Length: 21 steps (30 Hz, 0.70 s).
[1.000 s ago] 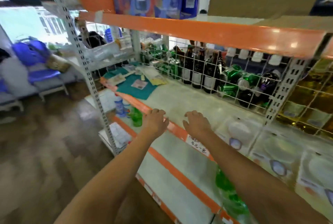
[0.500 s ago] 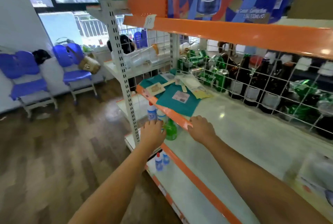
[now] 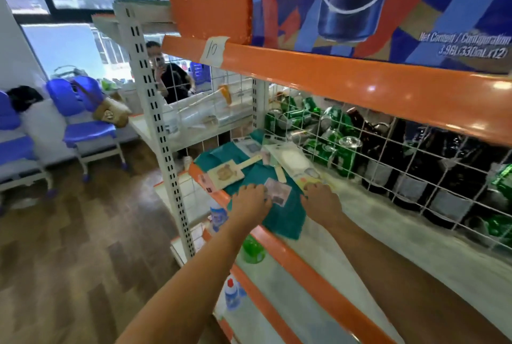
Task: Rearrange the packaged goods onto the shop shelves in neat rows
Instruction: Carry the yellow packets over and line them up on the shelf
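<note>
Left hand (image 3: 250, 201) (palm down) touches teal packet (image 3: 279, 213).

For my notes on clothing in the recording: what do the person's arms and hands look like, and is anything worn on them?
Both forearms are bare as far as the picture shows: no sleeve reaches into view. The left hand and the right hand wear no gloves. No watch, bracelet or ring can be seen on either wrist or on the visible fingers, though the picture is somewhat blurred.

Blue chairs (image 3: 88, 122) on wood floor (image 3: 69, 246)
</note>
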{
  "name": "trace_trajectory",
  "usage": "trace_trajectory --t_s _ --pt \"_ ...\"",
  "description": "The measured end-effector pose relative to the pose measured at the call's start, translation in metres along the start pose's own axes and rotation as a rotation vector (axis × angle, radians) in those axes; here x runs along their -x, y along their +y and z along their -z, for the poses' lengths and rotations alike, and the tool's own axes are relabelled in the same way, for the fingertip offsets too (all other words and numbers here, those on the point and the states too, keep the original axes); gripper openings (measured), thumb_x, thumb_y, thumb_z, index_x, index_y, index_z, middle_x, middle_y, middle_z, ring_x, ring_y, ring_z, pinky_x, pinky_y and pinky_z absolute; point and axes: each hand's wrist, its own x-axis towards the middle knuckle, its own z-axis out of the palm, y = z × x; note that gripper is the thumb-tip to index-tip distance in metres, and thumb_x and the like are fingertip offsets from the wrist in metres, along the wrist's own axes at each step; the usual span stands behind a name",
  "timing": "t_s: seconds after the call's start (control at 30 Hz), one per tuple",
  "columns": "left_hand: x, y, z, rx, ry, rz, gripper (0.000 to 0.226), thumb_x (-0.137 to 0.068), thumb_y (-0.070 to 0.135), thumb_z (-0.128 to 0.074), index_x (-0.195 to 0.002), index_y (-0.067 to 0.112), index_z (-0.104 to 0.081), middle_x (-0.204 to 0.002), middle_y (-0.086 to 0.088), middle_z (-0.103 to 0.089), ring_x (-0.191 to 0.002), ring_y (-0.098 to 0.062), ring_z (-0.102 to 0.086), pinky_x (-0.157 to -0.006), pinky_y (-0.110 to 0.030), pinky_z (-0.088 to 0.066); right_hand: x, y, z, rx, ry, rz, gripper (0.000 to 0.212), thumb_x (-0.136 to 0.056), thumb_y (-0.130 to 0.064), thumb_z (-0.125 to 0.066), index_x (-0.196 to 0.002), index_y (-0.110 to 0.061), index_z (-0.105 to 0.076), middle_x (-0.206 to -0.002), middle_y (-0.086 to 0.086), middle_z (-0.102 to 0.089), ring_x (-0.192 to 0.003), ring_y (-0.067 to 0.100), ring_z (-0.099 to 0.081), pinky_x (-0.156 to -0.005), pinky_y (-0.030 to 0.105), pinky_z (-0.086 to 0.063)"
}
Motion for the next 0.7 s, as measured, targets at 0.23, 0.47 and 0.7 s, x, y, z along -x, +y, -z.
trace_trajectory --t_s 0.23,0.47,0.7 --pt "-0.074 0.036 -0.01 0.015 -0.018 -0.04 0.038 -0.098 0.032 -0.037 -0.123 0.011 -0.054 -0.13 -0.011 -0.051 -0.123 -0.028 -0.041 -0.1 -0.04 -0.039 -0.034 0.031 0.003 -0.076 -0.01 -0.096 0.034 -0.096 -0.025 -0.037 -0.124 -0.012 -0.05 -0.124 0.01 -0.051 -0.114 0.028 -0.049 -0.091 0.039 -0.044" --pt "-0.109 0.055 -0.015 0.117 -0.039 0.078 0.045 -0.096 0.033 -0.041 -0.13 0.003 -0.05 -0.147 -0.017 -0.031 -0.139 -0.034 -0.022 -0.11 -0.048 -0.023 -0.05 0.05 0.0 -0.164 0.006 -0.233 0.035 -0.097 -0.03 -0.031 -0.119 -0.013 -0.053 -0.127 0.006 -0.051 -0.115 0.026 -0.048 -0.09 0.038 -0.043" --pt "-0.132 0.068 -0.018 0.288 -0.141 0.253 0.062 -0.095 0.033 -0.042 -0.144 -0.003 -0.027 -0.156 -0.018 -0.007 -0.145 -0.033 -0.001 -0.116 -0.051 -0.008 -0.059 0.056 0.002 -0.186 0.033 -0.323 0.042 -0.098 -0.03 -0.032 -0.132 -0.013 -0.048 -0.135 0.009 -0.049 -0.124 0.028 -0.044 -0.101 0.038 -0.038"
